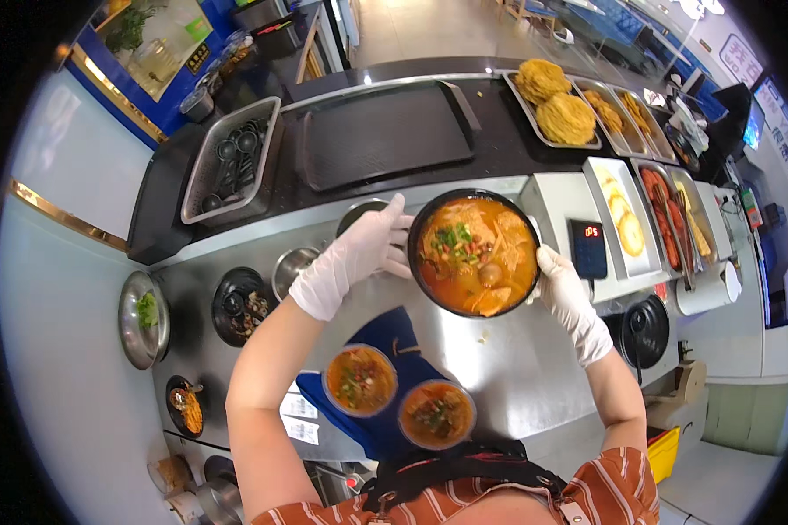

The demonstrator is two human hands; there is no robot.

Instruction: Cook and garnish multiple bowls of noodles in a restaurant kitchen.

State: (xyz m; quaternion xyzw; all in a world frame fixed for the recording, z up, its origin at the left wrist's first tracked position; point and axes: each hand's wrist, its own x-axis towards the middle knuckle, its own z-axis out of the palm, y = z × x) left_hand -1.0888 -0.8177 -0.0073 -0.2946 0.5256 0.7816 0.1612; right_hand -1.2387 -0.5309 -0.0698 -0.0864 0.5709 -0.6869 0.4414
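Note:
A black bowl (416,287) of orange-red soup, with chopped scallions, peanuts, a brown egg and sheets of fried tofu skin, is between my hands. My right hand (561,275), in a white glove, grips its right side with the thumb at the rim. On the other side, my gloved left hand (374,239) has its fingers against the bowl wall; their tips are partly hidden and the thumb stands away from the rim. Closer to my body, two round clear tubs of similar soup, a left tub (361,380) and a right tub (437,415), rest on a blue cloth (394,328).
A black tray (387,134) and a perforated pan of black ladles (235,164) occupy the counter beyond. Fried cakes (565,118), sausages (656,203) and a digital scale (588,249) are to the right. Metal bowls (293,269) and a black dish (241,307) stand left.

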